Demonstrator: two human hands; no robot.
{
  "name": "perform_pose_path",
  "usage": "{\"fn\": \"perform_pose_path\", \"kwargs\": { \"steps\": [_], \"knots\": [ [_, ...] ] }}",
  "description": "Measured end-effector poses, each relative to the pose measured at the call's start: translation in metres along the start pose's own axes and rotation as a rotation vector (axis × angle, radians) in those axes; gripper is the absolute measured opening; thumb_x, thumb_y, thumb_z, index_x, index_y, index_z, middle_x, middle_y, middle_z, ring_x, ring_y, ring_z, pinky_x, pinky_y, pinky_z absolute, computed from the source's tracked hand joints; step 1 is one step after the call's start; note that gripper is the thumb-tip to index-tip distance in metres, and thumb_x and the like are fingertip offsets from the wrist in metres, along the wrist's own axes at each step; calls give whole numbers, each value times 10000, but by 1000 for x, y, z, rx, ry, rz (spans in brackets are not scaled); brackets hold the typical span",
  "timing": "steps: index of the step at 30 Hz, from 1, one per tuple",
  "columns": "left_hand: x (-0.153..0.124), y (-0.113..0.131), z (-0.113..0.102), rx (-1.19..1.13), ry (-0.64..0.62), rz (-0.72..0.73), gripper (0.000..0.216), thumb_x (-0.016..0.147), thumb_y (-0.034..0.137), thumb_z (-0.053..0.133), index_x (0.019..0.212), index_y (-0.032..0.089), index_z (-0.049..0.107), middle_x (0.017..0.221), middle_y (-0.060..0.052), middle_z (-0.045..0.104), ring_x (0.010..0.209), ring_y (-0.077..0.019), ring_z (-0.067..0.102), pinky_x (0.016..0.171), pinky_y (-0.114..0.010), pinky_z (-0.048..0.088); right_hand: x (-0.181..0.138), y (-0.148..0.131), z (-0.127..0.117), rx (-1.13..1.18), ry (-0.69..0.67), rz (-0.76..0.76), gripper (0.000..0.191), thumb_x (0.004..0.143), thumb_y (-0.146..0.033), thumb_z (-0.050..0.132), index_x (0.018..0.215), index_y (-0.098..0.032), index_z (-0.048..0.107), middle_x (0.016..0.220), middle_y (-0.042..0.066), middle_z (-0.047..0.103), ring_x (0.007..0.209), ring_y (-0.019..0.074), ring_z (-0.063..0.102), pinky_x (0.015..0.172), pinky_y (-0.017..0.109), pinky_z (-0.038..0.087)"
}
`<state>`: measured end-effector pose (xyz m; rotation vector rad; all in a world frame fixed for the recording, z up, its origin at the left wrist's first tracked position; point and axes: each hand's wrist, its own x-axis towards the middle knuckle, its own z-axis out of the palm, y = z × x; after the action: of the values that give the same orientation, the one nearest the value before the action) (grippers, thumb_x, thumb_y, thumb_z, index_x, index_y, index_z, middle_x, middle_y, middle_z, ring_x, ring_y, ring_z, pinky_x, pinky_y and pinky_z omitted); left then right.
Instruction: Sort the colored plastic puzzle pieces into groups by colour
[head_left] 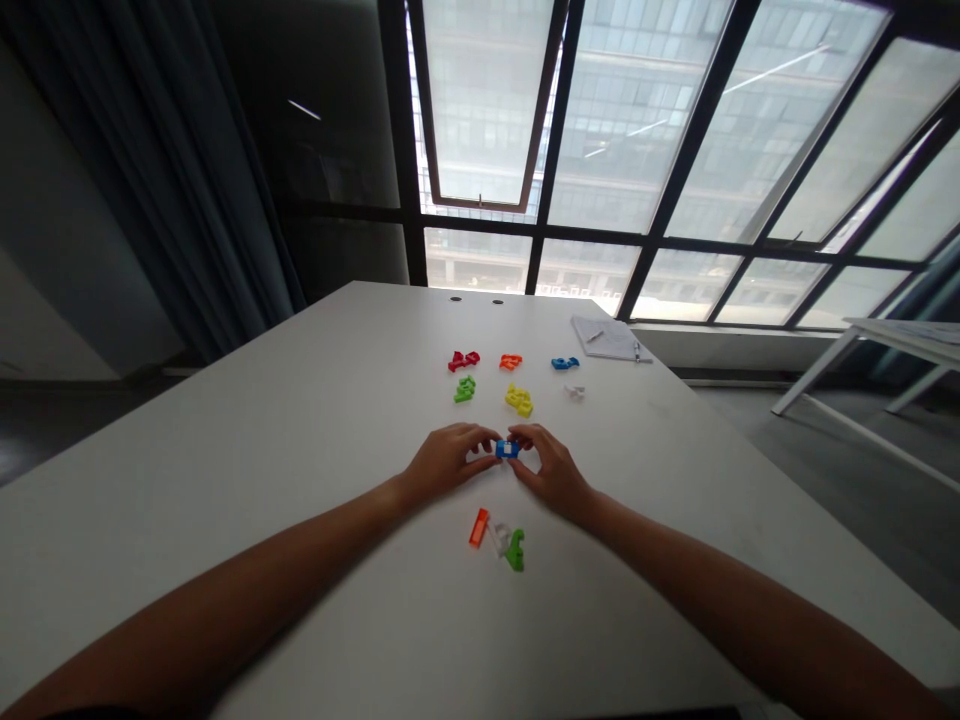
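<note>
Between my two hands is a small blue plastic piece with a white patch on its face (508,449). My left hand (450,456) pinches its left end between thumb and fingers. At its right end, my right hand (551,468) grips it the same way. Closer to me on the white table (360,600) lie an orange rectangular piece (478,528), a white piece (499,538) and a green curved piece (515,551). Just beyond my hands is a pile of yellow pieces (519,400).
Farther back are small groups of red pieces (463,361), orange pieces (511,362), blue pieces (565,364), green pieces (465,389) and white pieces (575,392). Paper sheets (611,338) with pens rest near the table's far right edge. Another table (907,330) stands at right.
</note>
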<state>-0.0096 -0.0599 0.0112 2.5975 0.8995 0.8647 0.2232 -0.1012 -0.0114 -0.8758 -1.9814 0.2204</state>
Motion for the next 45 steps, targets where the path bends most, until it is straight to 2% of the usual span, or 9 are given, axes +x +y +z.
{"fn": "perform_pose_path", "kwargs": {
  "steps": [5,14,22,30,35,38,41,43,45],
  "knots": [
    [0,-1,0,-25,18,-27,302,980,480,614,1167,255,687,963,-11,723,792,-147,662,722,-256,498,0,2,0,0,40,29,492,902,-187,671,1358,-249,496,1134,87,666,954,219,656,890,415,575],
    [0,-1,1,-28,2,-58,273,975,446,621,1170,263,678,970,-7,722,811,-154,661,722,-258,493,0,0,0,-9,67,22,479,900,-173,658,1345,-254,501,1096,70,681,947,213,658,891,405,568],
    [1,-1,1,2,-20,-91,293,972,479,611,1163,267,681,900,-2,718,767,-160,658,707,-267,472,2,-1,-4,-73,48,28,278,883,-178,665,1144,-238,591,1026,65,688,897,220,661,838,401,564],
    [0,-2,2,-29,-44,-132,289,972,493,605,1174,299,676,830,31,725,708,-140,661,702,-254,456,2,1,-5,-97,45,7,219,911,-206,653,1124,-232,612,987,58,697,881,216,666,827,392,553],
    [-1,-3,4,-22,-28,-150,379,975,539,570,1243,271,578,802,37,702,667,-144,642,647,-253,431,11,2,-16,-123,74,-19,193,933,-268,664,1118,-231,624,992,61,711,881,217,680,846,395,550],
    [0,-5,7,2,-4,-185,356,972,542,560,1155,238,530,715,60,648,595,-142,598,594,-251,390,27,19,-41,-171,232,51,202,944,-329,656,1115,-227,623,1003,61,716,843,211,687,820,387,552],
    [1,-6,11,38,-5,-183,278,988,494,536,1090,236,517,688,65,629,583,-141,586,586,-251,366,41,59,-77,-275,397,173,243,939,-411,636,1088,-220,625,1001,66,719,845,226,693,818,392,548],
    [1,-6,11,54,-15,-172,244,993,468,528,1077,239,523,688,64,632,585,-141,588,586,-250,356,45,94,-101,-362,451,290,264,936,-435,612,1066,-206,621,1014,83,724,843,228,695,801,371,541],
    [2,-5,12,63,-25,-168,223,995,453,527,1063,241,535,687,64,636,587,-141,591,585,-249,351,45,128,-119,-475,422,438,235,933,-395,601,1043,-189,626,1052,101,726,818,213,693,793,344,526]
  ]
}}
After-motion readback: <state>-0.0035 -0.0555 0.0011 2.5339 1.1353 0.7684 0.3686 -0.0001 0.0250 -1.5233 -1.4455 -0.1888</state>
